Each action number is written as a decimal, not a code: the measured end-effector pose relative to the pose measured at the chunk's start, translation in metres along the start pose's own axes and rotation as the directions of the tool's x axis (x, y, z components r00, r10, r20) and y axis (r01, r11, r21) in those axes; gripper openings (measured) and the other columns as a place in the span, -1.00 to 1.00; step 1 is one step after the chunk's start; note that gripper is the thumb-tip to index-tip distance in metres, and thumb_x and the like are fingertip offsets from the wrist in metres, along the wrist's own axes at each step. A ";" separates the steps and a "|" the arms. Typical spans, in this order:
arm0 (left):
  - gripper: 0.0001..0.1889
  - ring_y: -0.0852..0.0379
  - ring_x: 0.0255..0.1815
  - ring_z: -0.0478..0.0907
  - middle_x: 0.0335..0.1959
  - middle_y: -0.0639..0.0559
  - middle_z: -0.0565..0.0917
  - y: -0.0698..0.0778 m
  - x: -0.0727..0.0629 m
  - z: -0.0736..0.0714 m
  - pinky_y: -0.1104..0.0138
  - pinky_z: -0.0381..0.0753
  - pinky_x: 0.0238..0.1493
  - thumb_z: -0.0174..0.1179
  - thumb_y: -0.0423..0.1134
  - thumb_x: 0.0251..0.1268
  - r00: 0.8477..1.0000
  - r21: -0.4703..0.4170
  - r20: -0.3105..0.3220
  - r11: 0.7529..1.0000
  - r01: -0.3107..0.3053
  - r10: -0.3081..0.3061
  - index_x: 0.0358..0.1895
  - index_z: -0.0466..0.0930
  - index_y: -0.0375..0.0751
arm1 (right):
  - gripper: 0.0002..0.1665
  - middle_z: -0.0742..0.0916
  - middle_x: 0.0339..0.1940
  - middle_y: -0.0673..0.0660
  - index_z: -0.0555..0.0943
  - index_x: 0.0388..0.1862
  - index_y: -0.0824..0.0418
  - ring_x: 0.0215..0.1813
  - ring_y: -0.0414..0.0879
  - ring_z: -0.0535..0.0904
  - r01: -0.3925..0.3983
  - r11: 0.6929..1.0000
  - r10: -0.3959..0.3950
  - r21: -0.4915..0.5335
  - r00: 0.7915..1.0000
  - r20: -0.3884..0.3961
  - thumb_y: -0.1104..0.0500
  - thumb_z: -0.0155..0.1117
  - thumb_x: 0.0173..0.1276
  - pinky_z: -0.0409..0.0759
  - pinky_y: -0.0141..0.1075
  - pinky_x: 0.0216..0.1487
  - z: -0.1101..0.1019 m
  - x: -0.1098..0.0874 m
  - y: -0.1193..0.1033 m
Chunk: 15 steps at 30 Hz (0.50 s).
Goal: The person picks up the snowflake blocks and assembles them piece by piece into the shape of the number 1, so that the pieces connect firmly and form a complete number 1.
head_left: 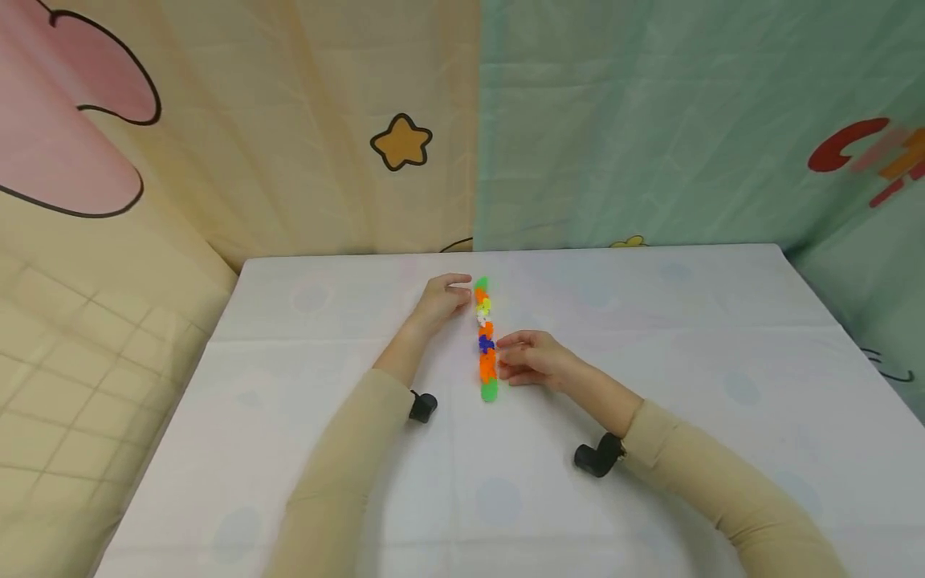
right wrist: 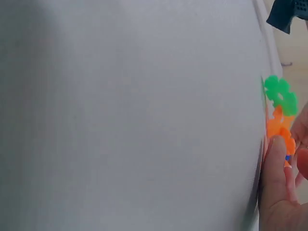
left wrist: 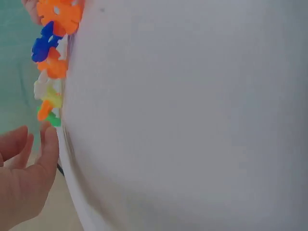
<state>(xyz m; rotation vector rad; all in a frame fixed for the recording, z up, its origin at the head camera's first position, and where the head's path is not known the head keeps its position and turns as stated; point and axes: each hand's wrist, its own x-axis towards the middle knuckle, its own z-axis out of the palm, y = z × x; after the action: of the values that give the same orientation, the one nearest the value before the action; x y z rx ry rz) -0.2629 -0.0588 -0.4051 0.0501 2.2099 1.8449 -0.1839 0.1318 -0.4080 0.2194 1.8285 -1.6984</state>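
A chain of linked plastic snowflake pieces (head_left: 487, 365) runs lengthwise on the table, green at both ends, with orange, yellow, white and blue pieces between. My left hand (head_left: 438, 303) is just left of its far end, fingers parted and holding nothing; the left wrist view shows a gap between that hand (left wrist: 24, 185) and the far green piece (left wrist: 53, 119). Beside the blue and near orange pieces, to the right, is my right hand (head_left: 538, 361), its fingers loosely bent. In the right wrist view its thumb (right wrist: 274, 168) overlaps an orange piece (right wrist: 274, 126); contact is unclear.
A pale cloth covers the table (head_left: 289, 449). Curtains with cartoon prints (head_left: 332, 144) hang behind the far edge and along the sides. Each wrist carries a black camera mount (head_left: 598, 456).
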 end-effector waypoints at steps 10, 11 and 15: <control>-0.39 -0.18 0.44 -0.05 0.44 -0.22 0.07 -0.010 -0.080 -0.127 -0.23 -0.12 0.30 0.08 -0.02 0.34 0.815 0.861 0.327 0.205 -0.465 0.478 0.39 0.22 -0.15 | -0.38 0.37 0.30 0.40 0.18 0.40 0.34 0.31 0.30 0.24 0.373 0.355 -0.596 -0.857 0.797 0.100 0.11 0.00 0.47 0.25 0.22 0.17 -0.138 -0.056 -0.004; -0.36 -0.17 0.46 -0.09 0.46 -0.20 0.02 -0.012 -0.088 -0.142 -0.26 -0.18 0.30 0.06 0.03 0.34 0.826 0.884 0.325 0.161 -0.438 0.461 0.41 0.16 -0.12 | -0.32 0.23 0.39 0.39 0.06 0.45 0.30 0.41 0.31 0.05 0.301 0.288 -0.601 -0.909 0.796 0.073 0.05 -0.05 0.49 0.09 0.31 0.22 -0.154 -0.066 -0.005; -0.30 -0.09 0.49 -0.19 0.50 -0.11 -0.10 -0.023 -0.118 -0.189 -0.23 -0.32 0.32 -0.08 0.15 0.37 0.869 0.938 0.283 0.073 -0.340 0.405 0.48 -0.02 -0.02 | -0.14 -0.25 0.49 0.26 -0.37 0.50 0.09 0.44 0.21 -0.54 0.032 0.155 -0.516 -0.987 0.855 -0.053 -0.16 -0.21 0.49 -0.37 0.50 0.11 -0.205 -0.103 -0.002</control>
<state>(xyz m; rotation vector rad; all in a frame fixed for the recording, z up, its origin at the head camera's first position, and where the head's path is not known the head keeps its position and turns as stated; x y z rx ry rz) -0.1877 -0.2673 -0.3763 0.9124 3.2074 0.0608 -0.1700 0.3548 -0.3556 -0.4260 3.0472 -0.2573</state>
